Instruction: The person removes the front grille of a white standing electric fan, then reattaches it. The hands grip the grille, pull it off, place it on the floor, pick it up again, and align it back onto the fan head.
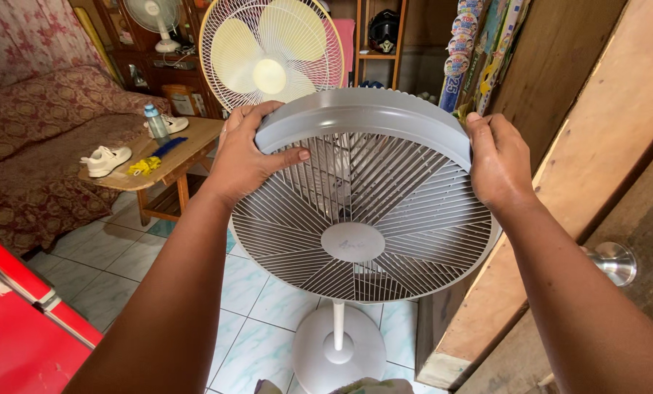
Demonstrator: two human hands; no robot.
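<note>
A grey round fan head (363, 219) with a slatted grille and a plain hub faces up toward me, tilted back on a white pole and round white base (339, 349). My left hand (247, 155) grips the rim at its upper left, thumb lying over the grille. On the upper right edge of the rim, my right hand (498, 162) is closed around it. Both arms reach in from the bottom of the view.
A second fan (270, 52) with a white-pink cage and cream blades stands behind. A wooden table (188, 149) at left carries a bottle (156, 122), white shoes and a yellow item. A patterned sofa (35, 138), a wooden door with a metal knob (614, 261), and a red object (20, 328) are nearby.
</note>
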